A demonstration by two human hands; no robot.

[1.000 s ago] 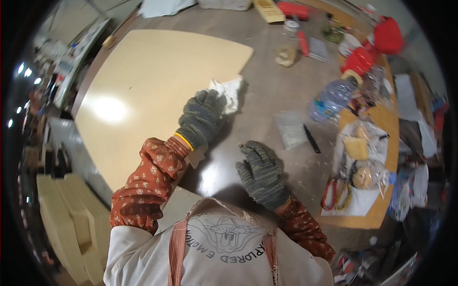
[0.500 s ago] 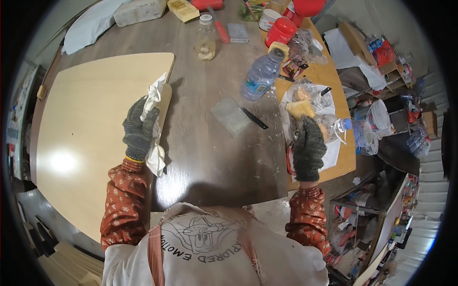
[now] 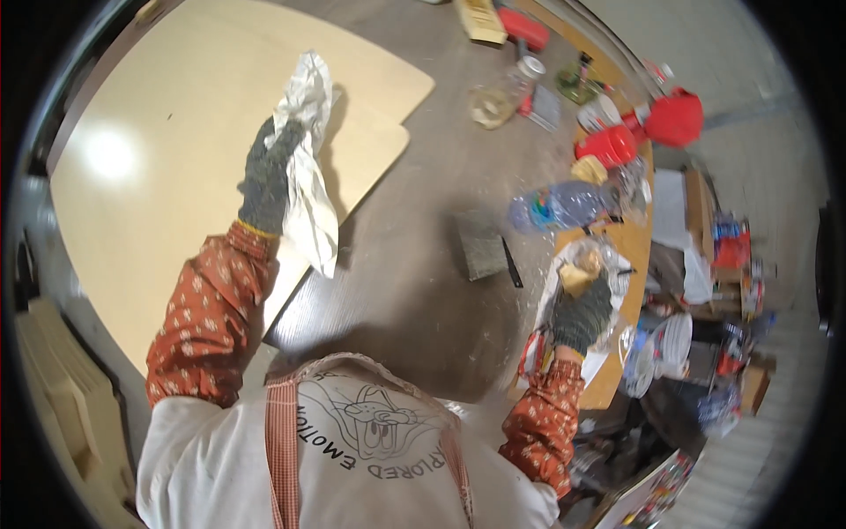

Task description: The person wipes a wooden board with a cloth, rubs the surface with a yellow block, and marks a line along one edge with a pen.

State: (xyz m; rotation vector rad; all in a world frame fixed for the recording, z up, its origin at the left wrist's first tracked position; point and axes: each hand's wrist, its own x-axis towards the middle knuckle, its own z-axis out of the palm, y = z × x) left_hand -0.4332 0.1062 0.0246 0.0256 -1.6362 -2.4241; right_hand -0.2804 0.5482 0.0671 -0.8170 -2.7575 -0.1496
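My left hand (image 3: 267,176), in a dark grey knit glove, is closed around a crumpled strip of white paper or cloth (image 3: 312,198). It is held over the pale board (image 3: 203,88), along its right side. On the right, my gloved right hand (image 3: 583,316) reaches over a white sheet with small items on it. Its fingers are blurred and partly hidden. A yellowish, sponge-like piece (image 3: 577,279) lies at its fingertips; whether the hand grips it is unclear. Between the hands, a greyish flat square (image 3: 481,247) lies on the table beside a black strip-like tool (image 3: 512,266).
A clear plastic bottle (image 3: 560,207) lies beyond my right hand. Farther back are a red container (image 3: 608,146), a jar (image 3: 507,93) and a red-headed mallet (image 3: 524,31). Cluttered shelves and a white bucket (image 3: 671,344) stand off the table's right side.
The whole view has turned and shifted, with blur. My left hand still holds the white strip, now farther over the board. My right hand has moved in among the items on the white sheet.
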